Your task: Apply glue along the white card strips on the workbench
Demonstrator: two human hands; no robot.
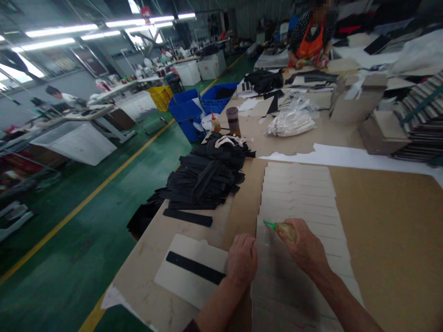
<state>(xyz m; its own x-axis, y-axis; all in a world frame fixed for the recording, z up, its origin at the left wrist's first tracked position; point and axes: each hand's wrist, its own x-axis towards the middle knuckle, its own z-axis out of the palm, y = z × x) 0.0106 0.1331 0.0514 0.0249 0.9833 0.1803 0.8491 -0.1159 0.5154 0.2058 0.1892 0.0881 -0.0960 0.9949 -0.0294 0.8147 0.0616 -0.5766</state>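
Observation:
My right hand [306, 246] is wrapped round a squeeze glue bottle [288, 232], yellowish with a green nozzle that points left. Its tip is over the left edge of a column of overlapping pale cardboard pieces [299, 198]. My left hand [243, 258] is closed, fingers curled down near that edge; whatever they might hold is hidden. Beside it lies a pale board [183, 281] with a black strip [195, 267] across it, partly covered by my left wrist. Another black strip [188, 217] lies farther back, in front of a heap of black strips [204, 177].
Behind the heap stand a dark cup [233, 121] and another glue bottle [215, 123]. Clear plastic bags [292, 121] and stacked boards [384, 131] lie farther back. A co-worker in an orange apron [309, 41] stands across the table. Blue bins [187, 115] are on the floor leftward.

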